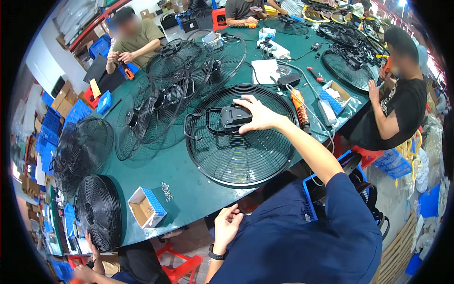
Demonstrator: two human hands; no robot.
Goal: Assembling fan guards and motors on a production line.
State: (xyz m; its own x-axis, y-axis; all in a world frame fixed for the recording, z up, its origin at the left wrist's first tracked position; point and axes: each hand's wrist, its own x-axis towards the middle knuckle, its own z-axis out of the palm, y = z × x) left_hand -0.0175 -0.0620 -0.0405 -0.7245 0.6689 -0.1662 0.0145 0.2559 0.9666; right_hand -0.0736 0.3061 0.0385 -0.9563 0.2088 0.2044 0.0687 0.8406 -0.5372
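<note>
Navy shirt (293,236) before a black fan cage (243,163)

The shirt is nearest; beyond it the cage lies flat on the green table (146,168), presumably for stability. The right hand (257,115) grips the black block (234,117) above the cage between thumb and fingers, seemingly to steady it. The left hand (227,225), loosely half-open, holds nothing visible. An orange tool (299,108) lies just beside the cage, likely for easy reach.
</note>
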